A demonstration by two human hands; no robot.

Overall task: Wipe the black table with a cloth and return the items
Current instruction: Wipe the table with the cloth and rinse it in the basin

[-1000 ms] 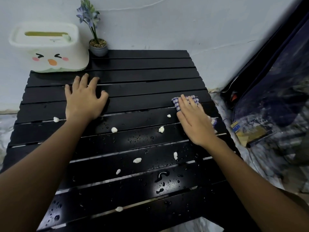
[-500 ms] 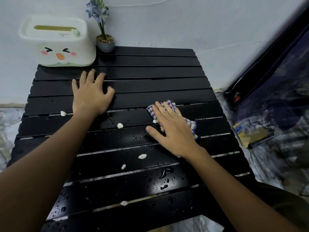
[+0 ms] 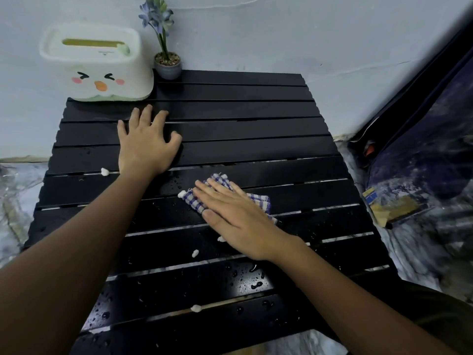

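The black slatted table [image 3: 243, 129] fills the view, wet with droplets at the near end. My right hand [image 3: 238, 216] lies flat on a blue-and-white checked cloth [image 3: 194, 201], pressing it onto the middle slats. My left hand [image 3: 147, 144] rests flat on the table farther back left, fingers spread, holding nothing. Several small white crumbs lie on the slats, such as one crumb [image 3: 105, 171] by my left wrist and another crumb [image 3: 195, 308] near the front. A white crumb [image 3: 181, 193] sits against the cloth's left edge.
A white tissue box with a cartoon face [image 3: 98, 65] and a small potted blue flower [image 3: 166, 62] stand at the table's back left corner against the wall. A dark sheet and a yellow-blue packet [image 3: 384, 206] lie on the floor to the right.
My right hand has slid the cloth leftward from the table's right edge to the middle, pushing crumbs along. My left hand has stayed flat in the same spot.
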